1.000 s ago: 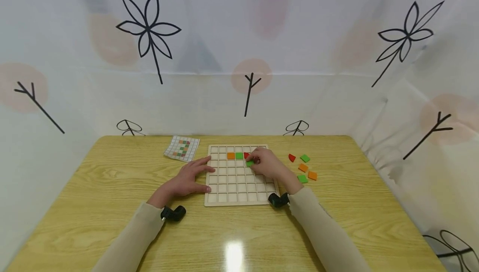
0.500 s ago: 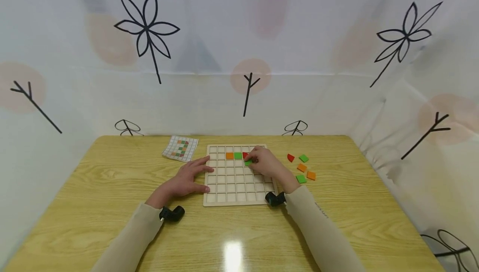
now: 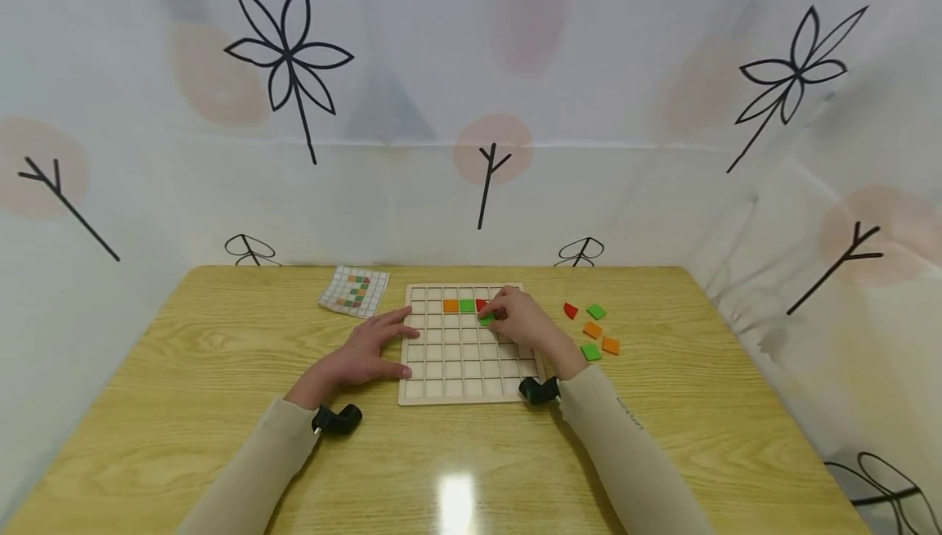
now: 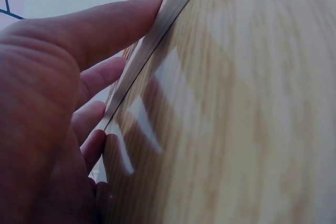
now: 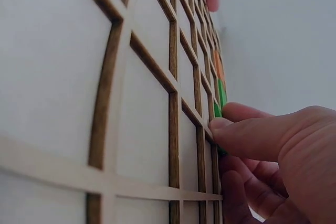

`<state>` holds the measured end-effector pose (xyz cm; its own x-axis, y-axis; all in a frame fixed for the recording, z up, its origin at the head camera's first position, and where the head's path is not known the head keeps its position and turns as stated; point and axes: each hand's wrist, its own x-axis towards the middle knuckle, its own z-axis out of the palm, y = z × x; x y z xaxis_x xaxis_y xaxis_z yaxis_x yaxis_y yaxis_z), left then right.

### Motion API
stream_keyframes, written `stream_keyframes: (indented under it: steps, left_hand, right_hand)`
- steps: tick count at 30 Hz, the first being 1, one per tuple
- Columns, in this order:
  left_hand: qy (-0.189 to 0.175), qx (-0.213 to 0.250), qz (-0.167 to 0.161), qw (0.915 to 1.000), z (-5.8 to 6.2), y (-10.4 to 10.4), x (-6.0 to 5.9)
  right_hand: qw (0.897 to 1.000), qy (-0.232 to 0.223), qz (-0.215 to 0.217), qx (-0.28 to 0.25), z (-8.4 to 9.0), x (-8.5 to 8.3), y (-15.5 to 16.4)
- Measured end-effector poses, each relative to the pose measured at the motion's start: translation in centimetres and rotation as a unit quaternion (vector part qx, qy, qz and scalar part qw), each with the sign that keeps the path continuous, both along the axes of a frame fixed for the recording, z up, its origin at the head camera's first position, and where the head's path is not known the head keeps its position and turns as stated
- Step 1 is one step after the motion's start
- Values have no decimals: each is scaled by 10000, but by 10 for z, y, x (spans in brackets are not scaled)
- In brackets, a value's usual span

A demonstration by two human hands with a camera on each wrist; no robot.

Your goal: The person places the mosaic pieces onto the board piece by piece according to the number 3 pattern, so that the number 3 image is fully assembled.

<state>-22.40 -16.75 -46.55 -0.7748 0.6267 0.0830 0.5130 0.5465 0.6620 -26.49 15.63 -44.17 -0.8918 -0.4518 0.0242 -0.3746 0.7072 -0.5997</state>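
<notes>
A wooden grid board (image 3: 471, 402) lies on the table. My left hand (image 3: 368, 351) rests at its left edge with fingers spread; in the left wrist view the thumb touches the board's side (image 4: 142, 59). On the board, my right hand (image 3: 526, 322) pinches a green square tile (image 3: 486, 320) between thumb and fingers, partly hidden by them. Just behind it sit an orange tile (image 3: 451, 306), another green tile (image 3: 467, 306) and a red piece (image 3: 481, 304), side by side in one row. The right wrist view shows the thumb (image 5: 247, 136) against the green tile (image 5: 217, 110).
Right of the board lie loose pieces: a red quarter-round piece (image 3: 570, 311), green tiles (image 3: 596, 312) and orange tiles (image 3: 592, 330). A paper card (image 3: 354, 291) with a coloured grid pattern lies at the back left. A patterned cloth (image 3: 412, 216) stands behind the table (image 3: 368, 469).
The whole head view has shifted slightly. My right hand keeps its pinch on the green tile at nearly the same spot on the board, and my left hand stays at the edge.
</notes>
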Motion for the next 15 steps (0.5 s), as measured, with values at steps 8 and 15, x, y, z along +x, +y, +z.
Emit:
stream_keyframes:
  steps: [8,15]
  left_hand:
    - [-40,-20,24,10000,0,0,1]
    - [-41,-40,33,10000,-2,0,-1]
  right_hand:
    - [9996,-138,-134,-223,0,2,1]
    - [9991,-173,-270,-284,-3,1,1]
